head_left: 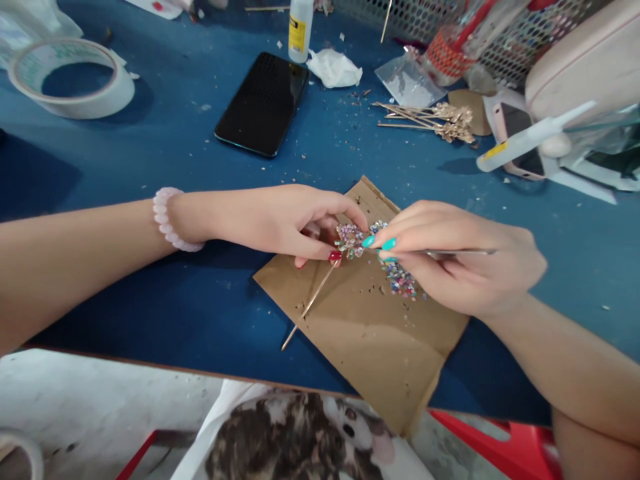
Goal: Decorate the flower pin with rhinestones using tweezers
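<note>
Gold stick (317, 293): one, in left hand (295, 219) grip
Metal tool (450, 252): one, in right hand (480, 233) grip
Tape (95, 105): one roll, green letters too blurry

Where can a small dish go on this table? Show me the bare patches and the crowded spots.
Apart from specks, the blue tabletop is bare between the tape roll and black phone, and right of the right hand, nearer than the slim white bottle. Crowded: the far right, with gold-coloured stems beside that bottle; and the brown sheet, with its pile of gems.
</note>
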The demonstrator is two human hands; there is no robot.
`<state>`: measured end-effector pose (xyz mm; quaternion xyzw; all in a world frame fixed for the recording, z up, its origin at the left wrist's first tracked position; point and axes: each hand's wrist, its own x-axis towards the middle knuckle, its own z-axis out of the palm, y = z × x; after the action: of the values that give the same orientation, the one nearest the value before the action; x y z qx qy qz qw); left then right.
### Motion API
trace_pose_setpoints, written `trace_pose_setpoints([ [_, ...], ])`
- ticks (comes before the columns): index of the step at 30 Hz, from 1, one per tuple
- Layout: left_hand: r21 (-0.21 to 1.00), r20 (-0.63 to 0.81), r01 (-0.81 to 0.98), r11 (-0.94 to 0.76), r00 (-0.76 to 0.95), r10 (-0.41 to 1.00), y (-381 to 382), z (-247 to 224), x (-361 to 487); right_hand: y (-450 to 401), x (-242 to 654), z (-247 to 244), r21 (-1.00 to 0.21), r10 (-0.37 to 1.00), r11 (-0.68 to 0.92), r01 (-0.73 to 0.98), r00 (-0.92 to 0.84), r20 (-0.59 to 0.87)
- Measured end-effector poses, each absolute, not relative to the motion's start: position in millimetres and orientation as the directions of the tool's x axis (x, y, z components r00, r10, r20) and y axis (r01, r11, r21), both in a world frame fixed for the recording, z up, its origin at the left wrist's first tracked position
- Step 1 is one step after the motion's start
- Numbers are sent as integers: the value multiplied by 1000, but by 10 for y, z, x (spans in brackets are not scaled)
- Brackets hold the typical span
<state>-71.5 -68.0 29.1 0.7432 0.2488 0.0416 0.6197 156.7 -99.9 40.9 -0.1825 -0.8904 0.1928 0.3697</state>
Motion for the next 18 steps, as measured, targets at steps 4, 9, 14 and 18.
trace_pose_setpoints([
  [4,937,-244,325,-129,873,422,-680,295,-723,-995,1567,408,-480,455,862,163,-667,590],
  [9,936,-206,302,-179,886,416,-673,251,-747,-997,1569,429,-492,449,858,145,-677,583],
  [14,937,-224,315,-154,876,428,-678,241,-750,-981,1595,421,-535,501,833,142,-607,618],
  [18,940,-234,316,-125,868,437,-681,231,-744,-955,1622,408,-580,539,807,109,-537,649],
])
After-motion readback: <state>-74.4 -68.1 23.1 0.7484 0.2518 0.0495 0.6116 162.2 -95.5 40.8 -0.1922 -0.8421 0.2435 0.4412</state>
